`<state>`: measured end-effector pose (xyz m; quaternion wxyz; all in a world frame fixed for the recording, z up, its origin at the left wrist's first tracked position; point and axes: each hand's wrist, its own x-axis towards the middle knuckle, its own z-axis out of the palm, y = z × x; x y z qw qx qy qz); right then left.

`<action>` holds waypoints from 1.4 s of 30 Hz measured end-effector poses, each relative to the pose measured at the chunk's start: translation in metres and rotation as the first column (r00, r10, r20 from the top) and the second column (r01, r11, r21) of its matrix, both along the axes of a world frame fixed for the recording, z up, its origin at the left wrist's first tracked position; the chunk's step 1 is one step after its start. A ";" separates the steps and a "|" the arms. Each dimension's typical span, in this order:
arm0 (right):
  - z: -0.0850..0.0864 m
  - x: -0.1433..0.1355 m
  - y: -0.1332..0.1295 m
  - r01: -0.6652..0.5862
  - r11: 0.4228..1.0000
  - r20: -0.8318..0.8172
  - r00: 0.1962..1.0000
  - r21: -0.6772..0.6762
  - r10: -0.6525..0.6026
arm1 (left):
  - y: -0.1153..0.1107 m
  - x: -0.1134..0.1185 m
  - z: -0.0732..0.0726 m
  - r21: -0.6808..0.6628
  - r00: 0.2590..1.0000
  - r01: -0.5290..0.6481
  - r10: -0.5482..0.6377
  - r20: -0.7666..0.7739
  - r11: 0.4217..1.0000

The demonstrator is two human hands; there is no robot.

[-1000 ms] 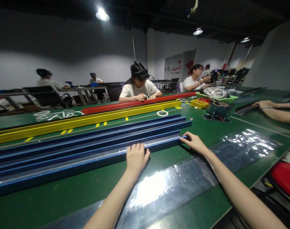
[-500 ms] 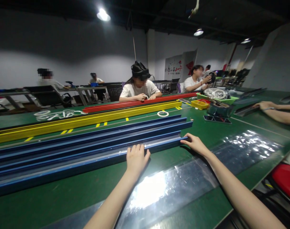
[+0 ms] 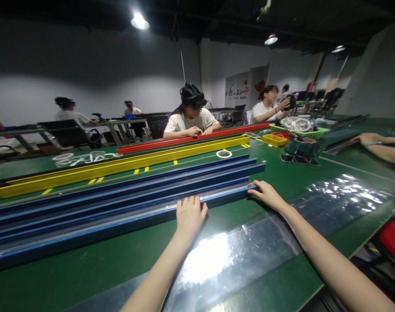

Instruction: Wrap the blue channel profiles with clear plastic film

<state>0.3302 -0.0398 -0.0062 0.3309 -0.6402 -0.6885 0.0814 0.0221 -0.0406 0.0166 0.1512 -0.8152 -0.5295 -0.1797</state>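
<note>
Long blue channels (image 3: 119, 220) lie side by side across the green table (image 3: 96, 268). My left hand (image 3: 190, 213) rests over the near edge of the closest channel, its fingertips bent over the rim and its thumb on the near side. At the right end of that same channel, my right hand (image 3: 265, 194) pinches the rim between thumb and fingers. A clear plastic sheet (image 3: 256, 247) lies flat beneath my forearms, with glare on it.
Beyond the blue channels are a yellow channel (image 3: 119, 170), a red channel (image 3: 171, 143) and a white ring (image 3: 223, 154). A phone (image 3: 299, 160), a yellow tray (image 3: 275, 140) and a green basket (image 3: 322, 133) stand right. Another person's hand (image 3: 369, 139) reaches in.
The view has shifted slightly, so most things sit a little further right. Both my hands keep their places on the closest blue channel.
</note>
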 end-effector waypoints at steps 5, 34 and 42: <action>0.000 0.000 0.000 -0.010 1.000 0.080 0.997 0.004 0.009 | 0.000 0.000 0.000 -0.002 1.000 -0.005 0.005 -0.006 1.000; -0.003 -0.001 0.000 0.005 1.000 0.084 0.996 -0.025 -0.003 | 0.001 -0.001 0.000 0.038 1.000 0.012 -0.011 -0.020 0.999; -0.003 0.000 0.000 0.000 1.000 0.079 0.997 -0.031 0.002 | 0.002 0.000 -0.001 0.024 1.000 0.009 -0.009 -0.012 1.000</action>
